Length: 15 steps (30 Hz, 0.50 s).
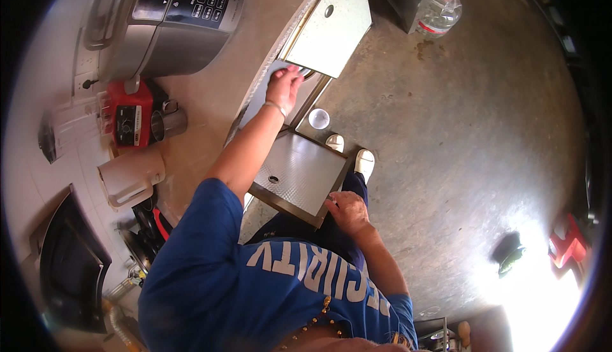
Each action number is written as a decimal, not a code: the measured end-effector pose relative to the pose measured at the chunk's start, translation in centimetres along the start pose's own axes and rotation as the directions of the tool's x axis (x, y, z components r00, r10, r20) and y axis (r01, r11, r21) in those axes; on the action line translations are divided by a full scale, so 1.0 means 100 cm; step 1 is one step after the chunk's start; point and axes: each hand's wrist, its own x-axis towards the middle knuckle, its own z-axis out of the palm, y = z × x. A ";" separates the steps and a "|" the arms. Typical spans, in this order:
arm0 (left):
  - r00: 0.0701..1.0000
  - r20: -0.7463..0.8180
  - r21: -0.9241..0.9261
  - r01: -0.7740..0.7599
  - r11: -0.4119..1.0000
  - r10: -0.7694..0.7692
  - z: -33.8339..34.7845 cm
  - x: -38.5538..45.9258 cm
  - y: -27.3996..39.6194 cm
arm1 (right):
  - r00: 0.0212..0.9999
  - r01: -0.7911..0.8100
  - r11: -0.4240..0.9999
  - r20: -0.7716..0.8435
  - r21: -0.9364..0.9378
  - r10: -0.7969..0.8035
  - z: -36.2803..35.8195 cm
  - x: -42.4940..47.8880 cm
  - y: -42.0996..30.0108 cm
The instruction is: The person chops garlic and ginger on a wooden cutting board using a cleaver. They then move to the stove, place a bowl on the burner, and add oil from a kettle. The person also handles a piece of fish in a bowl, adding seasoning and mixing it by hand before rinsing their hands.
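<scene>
My left hand [285, 87] reaches into the opening of a low cabinet under the counter, its fingers curled near a shiny object [304, 71] that the cabinet door above partly hides. Whether the fingers hold it I cannot tell. The nearer cabinet door [301, 170], with a textured silvery panel and a dark frame, stands swung out before me. At its outer edge is my right hand [351, 210], thumb and fingers bent around the frame. A second, pale door [334, 32] with a round knob hangs beyond my left hand.
A white bowl [319, 119] sits on the floor by my shoes [365, 163]. On the countertop [201, 98] stand a Midea electric cooker [186, 27], a red blender base [131, 118], a metal mug [169, 123] and a beige pitcher [131, 177]. A plastic bottle [439, 12] stands farther off.
</scene>
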 end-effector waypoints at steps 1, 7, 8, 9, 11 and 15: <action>0.997 -0.066 -0.081 -0.052 0.995 0.047 0.006 0.009 0.003 | 0.999 -0.034 0.999 0.000 -0.012 0.034 -0.002 0.000 0.003; 0.988 -0.116 0.003 -0.106 0.994 0.105 0.046 -0.007 0.002 | 0.973 -0.154 0.985 -0.161 0.080 0.166 0.009 0.004 0.027; 0.996 -0.047 0.034 -0.073 0.997 0.075 0.045 -0.007 -0.005 | 0.964 -0.167 0.979 -0.187 0.116 0.186 0.012 0.005 0.029; 0.999 0.014 0.070 -0.046 0.996 0.045 0.041 -0.010 -0.010 | 0.961 -0.168 0.975 -0.194 0.146 0.195 0.019 0.005 0.033; 0.994 0.109 0.040 0.016 0.999 -0.020 0.042 -0.015 -0.029 | 0.953 -0.172 0.963 -0.214 0.205 0.216 0.037 0.009 0.043; 0.932 0.229 0.122 0.259 0.958 -0.281 0.063 -0.026 -0.059 | 0.954 -0.224 0.972 -0.187 0.071 0.234 0.068 0.009 0.061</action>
